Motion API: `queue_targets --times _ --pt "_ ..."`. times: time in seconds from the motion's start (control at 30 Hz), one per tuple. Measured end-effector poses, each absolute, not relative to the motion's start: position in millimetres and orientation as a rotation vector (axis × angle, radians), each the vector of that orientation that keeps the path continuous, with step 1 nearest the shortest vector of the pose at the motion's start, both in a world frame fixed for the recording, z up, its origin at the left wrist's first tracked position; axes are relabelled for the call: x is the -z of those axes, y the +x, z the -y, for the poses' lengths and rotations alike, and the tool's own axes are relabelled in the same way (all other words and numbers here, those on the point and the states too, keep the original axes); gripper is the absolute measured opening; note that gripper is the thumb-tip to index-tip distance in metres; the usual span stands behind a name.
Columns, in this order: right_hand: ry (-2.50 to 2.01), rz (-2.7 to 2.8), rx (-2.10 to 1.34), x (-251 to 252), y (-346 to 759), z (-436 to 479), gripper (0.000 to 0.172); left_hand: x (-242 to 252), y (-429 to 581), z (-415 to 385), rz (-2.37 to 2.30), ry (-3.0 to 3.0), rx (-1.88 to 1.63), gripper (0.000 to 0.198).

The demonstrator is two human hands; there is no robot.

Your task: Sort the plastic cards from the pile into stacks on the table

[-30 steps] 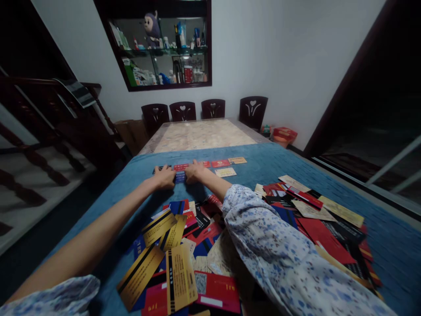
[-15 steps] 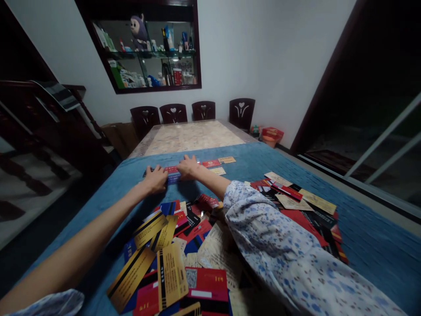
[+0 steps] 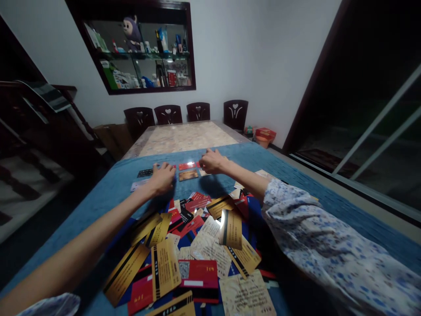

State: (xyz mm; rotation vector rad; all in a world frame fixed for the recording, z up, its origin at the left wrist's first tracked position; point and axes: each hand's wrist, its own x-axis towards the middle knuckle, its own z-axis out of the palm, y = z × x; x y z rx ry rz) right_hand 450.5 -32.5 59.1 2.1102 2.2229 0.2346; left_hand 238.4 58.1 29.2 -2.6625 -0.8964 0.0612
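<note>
Two bare hands are out over a blue cloth (image 3: 108,188) on a long table (image 3: 177,136), both down at two short rows of cards. Left hand (image 3: 162,177) is palm down, fingers bent and a little spread at the tips, with a bit of red showing by them. Can't tell if they're gripping anything, the hand covers it. Just left of it there's a black card (image 3: 144,173) in the far row and a pale card (image 3: 135,186) nearer, partly behind the wrist.

Between the hands, a red card (image 3: 187,166) with a bright glare spot lies flat, and a gold card (image 3: 188,175) sits just on the near side of it. Right hand (image 3: 212,161) has its fingers curled downward over a cream card (image 3: 204,172) that pokes out below. Whether those fingers are pinched together or apart, no clue from this angle.

Closer in, between the forearms, there's a messy heap of loose cards (image 3: 199,274), gold, red, blue, black and cream, overlapping every which way. Both sleeves are floral. Past the table: four dark chairs (image 3: 235,115) and a wall cabinet with a purple plush toy (image 3: 132,34).
</note>
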Motion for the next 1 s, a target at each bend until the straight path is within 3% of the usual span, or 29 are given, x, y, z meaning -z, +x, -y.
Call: queue_targets --times 0.5,1.0 --pt "2.308 -2.061 -0.206 -42 526 128 0.025 -19 315 16 0.534 -2.884 0.113 0.055" --pt "2.588 -1.792 -0.279 -10 587 210 0.026 -20 389 63 0.277 -3.071 0.215 0.038"
